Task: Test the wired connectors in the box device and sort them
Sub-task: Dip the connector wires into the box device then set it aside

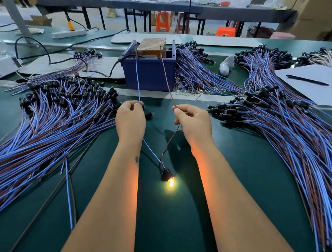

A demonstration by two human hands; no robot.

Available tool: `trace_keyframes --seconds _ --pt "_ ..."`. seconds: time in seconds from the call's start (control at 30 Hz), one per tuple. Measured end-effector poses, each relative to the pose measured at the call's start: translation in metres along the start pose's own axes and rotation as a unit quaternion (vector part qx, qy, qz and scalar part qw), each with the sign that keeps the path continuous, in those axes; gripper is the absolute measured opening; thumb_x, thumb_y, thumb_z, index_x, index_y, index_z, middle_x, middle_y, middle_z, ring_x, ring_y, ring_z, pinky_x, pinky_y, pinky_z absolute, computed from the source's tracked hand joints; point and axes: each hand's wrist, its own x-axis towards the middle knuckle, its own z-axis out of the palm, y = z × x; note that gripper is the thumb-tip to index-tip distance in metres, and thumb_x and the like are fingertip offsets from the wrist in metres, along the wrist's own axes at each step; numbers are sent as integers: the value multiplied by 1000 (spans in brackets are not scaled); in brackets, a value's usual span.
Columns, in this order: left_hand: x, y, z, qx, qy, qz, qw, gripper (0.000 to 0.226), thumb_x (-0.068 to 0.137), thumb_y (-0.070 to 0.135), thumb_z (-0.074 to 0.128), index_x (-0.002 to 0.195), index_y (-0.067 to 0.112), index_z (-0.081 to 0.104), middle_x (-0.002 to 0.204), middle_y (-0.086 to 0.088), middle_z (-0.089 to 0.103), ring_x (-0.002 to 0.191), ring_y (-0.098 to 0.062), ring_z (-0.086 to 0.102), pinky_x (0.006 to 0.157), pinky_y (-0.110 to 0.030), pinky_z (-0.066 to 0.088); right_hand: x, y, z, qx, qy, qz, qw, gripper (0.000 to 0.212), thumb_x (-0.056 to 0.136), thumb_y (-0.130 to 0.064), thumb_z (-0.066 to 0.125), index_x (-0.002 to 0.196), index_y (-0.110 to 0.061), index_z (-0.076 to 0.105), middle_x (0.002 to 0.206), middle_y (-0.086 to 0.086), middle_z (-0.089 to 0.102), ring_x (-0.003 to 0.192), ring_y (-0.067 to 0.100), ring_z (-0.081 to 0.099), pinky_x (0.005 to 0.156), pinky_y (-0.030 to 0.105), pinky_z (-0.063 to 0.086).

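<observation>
The left hand pinched the thin blue wire between curled fingers, and the right hand pinched the thin brown wire the same way; each lead ran taut from its pinch up to the far side, into the dark blue plastic box device standing at the middle of the green counter; holding the two leads apart probably kept their bare ends on separate contacts, though the contacts themselves were too small to make out. Below the fingers both leads hung slack and met at the small black connector with its glowing orange bulb, which lay near, between the forearms and well clear of either grip; the light suggested this piece was passing its test. A heap of blue and brown wired connectors spread at the left and another heap at the right, likely the untested and sorted lots, though which was which could not be told; a black pen rested on a white sheet at the far right.
</observation>
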Motion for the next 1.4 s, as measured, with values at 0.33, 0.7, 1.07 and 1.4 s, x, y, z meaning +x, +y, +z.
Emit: trace_keyframes --seconds 0.33,0.7,1.07,1.4 --pt "0 -1 1 -18 -11 6 1000 25 94 15 44 85 29 62 67 9 57 41 5 43 41 -10 35 -2 -3 -1 -6 -4 -2 1000 14 93 -17 61 96 -22 73 68 -5 64 55 -7 55 51 7 41" --pt "-13 9 10 -40 -117 26 992 18 98 15 49 88 21 62 65 8 69 61 -6 59 58 -19 47 -6 -7 7 36 -29 -59 997 12 92 -10 62 87 -18 71 58 -10 60 54 1 54 55 12 41" --pt "-18 13 8 -92 -184 5 979 15 94 23 61 79 19 62 59 7 53 53 -14 45 54 -26 44 -8 -10 5 36 -133 -5 990 16 93 -11 63 78 -14 66 59 8 58 38 7 44 39 17 34" --pt "-5 19 -7 -406 -105 -119 900 19 100 16 52 80 15 54 59 4 60 50 -8 56 49 -19 48 -7 -7 -3 -34 -159 -30 986 12 87 -15 71 83 -4 74 59 -4 59 52 4 49 55 16 42"
